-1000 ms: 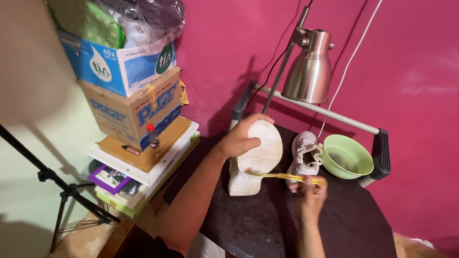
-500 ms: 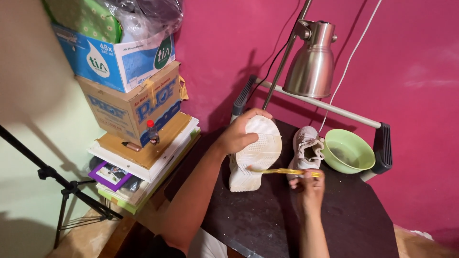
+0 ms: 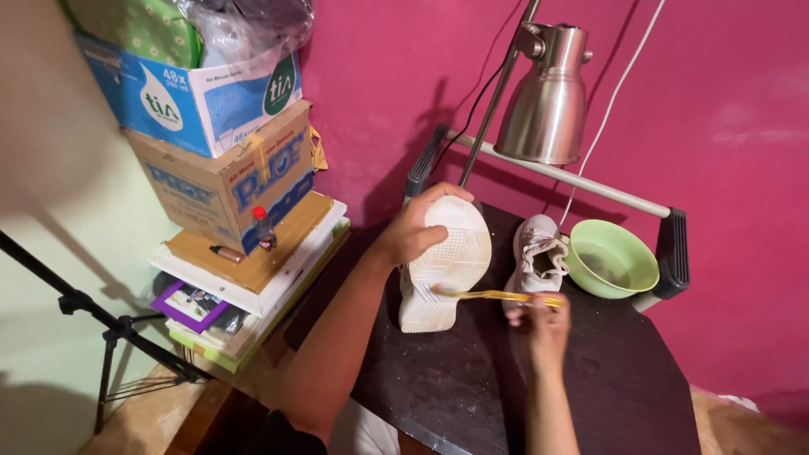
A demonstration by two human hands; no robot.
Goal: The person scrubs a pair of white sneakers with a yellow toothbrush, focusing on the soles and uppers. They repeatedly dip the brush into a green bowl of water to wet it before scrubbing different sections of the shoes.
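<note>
My left hand (image 3: pixel 411 232) grips a white sneaker (image 3: pixel 442 265) by its toe end, tilted on its side with the pale sole facing me, heel resting on the dark table (image 3: pixel 607 388). My right hand (image 3: pixel 543 324) holds a yellow toothbrush (image 3: pixel 501 296) by the handle, its head touching the middle of the sole. A second white sneaker (image 3: pixel 537 253) stands upright on the table just right of the first, laces up.
A green bowl (image 3: pixel 613 259) sits at the table's back right. A metal lamp (image 3: pixel 548 93) hangs over the table before the pink wall. Stacked cardboard boxes (image 3: pixel 223 173), books and a small bottle (image 3: pixel 264 229) stand to the left, with a black tripod (image 3: pixel 101 329) beyond.
The toothbrush has shifted slightly along the sole while my left hand keeps the sneaker in place. The view has drifted a little.
</note>
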